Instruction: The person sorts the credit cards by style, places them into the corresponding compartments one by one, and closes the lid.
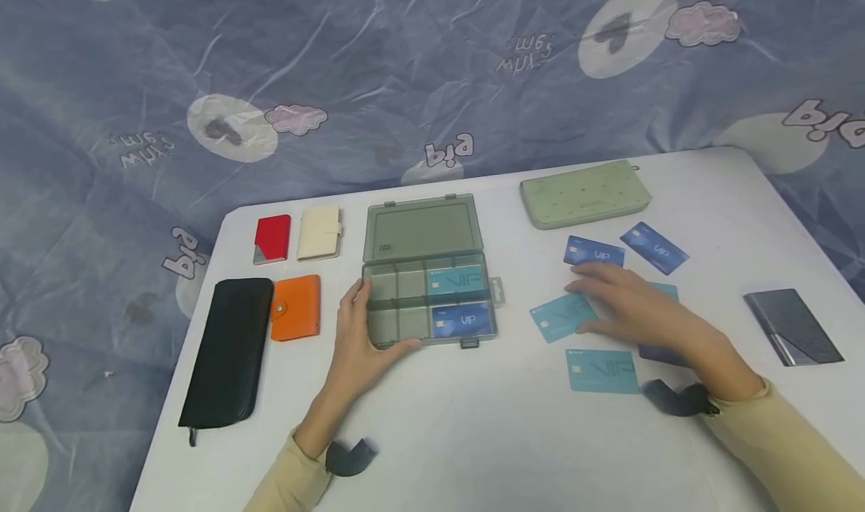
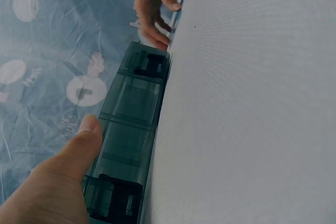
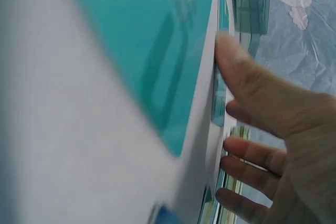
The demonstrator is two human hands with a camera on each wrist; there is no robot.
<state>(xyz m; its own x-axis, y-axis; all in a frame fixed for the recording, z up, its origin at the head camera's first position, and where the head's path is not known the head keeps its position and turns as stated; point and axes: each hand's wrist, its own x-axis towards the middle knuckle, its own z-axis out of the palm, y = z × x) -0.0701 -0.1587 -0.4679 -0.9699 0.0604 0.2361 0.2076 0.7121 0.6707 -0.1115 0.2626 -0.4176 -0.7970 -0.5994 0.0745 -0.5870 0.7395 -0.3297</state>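
Note:
A translucent grey-green plastic box (image 1: pixel 397 298) lies with its lid (image 1: pixel 423 229) folded back. One teal VIP card (image 1: pixel 455 280) is in its upper right compartment and one blue VIP card (image 1: pixel 462 320) in the lower right. My left hand (image 1: pixel 361 347) holds the box by its left front corner, thumb along the front side (image 2: pixel 123 145). Over a loose teal card (image 1: pixel 559 317) my right hand (image 1: pixel 628 305) is lowered, thumb and fingers spread around it at the edges; the right wrist view shows the thumb (image 3: pixel 231 51) close to the card. Whether it grips firmly is unclear.
Around the right hand lie another teal card (image 1: pixel 601 371) and blue cards (image 1: pixel 654 247). A green wallet (image 1: pixel 584 194) is behind, a dark card holder (image 1: pixel 794 326) far right. On the left are red (image 1: pixel 272 238), cream (image 1: pixel 319 232), orange (image 1: pixel 295 307) and long black (image 1: pixel 228 353) cases.

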